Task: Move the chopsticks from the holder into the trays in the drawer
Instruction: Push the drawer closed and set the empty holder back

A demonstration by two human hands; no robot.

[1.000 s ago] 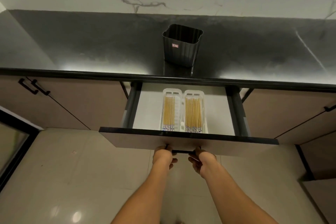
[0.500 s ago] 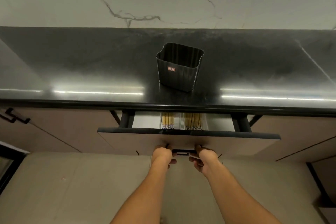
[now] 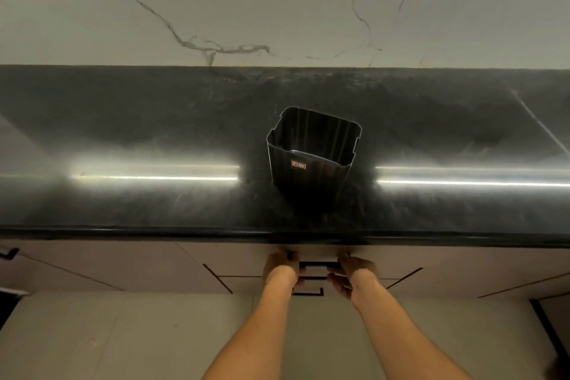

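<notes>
Left hand (image 3: 282, 268) and right hand (image 3: 351, 275) are curling round the drawer handle (image 3: 314, 264), side by side; the drawer front (image 3: 401, 259) is sitting flush beneath the front edge of the counter (image 3: 123, 210). The holder (image 3: 311, 170) is standing mid-counter, near that edge.

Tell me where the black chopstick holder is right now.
In the head view, the black chopstick holder stands upright on the dark countertop, centred left to right, near its front edge and just above the drawer handle.

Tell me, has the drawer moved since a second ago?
Yes. The drawer has slid inward under the countertop edge and now looks shut. The left hand and right hand grip its handle.
</notes>
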